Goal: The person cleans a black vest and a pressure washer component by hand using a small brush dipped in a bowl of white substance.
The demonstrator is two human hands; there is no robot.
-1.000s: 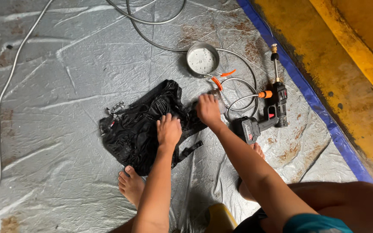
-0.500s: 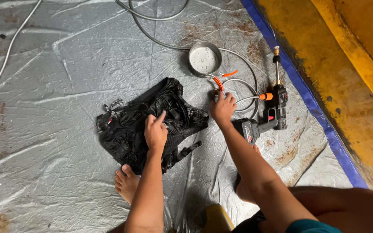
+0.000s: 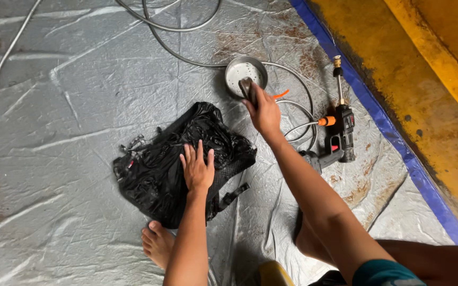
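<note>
Left hand flat on a wet black bag, right hand at the metal bowl.

Nearest, a bare foot point(image 3: 157, 242) rested on the grey tarpaulin point(image 3: 54, 106) just below the black bag point(image 3: 170, 164). The left hand point(image 3: 197, 168) lay open and released, fingers spread, palm pressed on the bag's right half, much where it had been half a second before. The right hand point(image 3: 263, 112) had moved: earlier it was down by the orange hose fitting point(image 3: 280, 95), and now it had reached farther up to the round metal bowl point(image 3: 246, 74), clenched around a dark, brush-like object point(image 3: 248, 90) whose tip met the bowl's near rim. The bowl sat just beyond the bag's upper right corner, well apart from the left hand. Right of it lay a black spray gun point(image 3: 340, 139) with its grey hose point(image 3: 186, 58) looping away.
</note>
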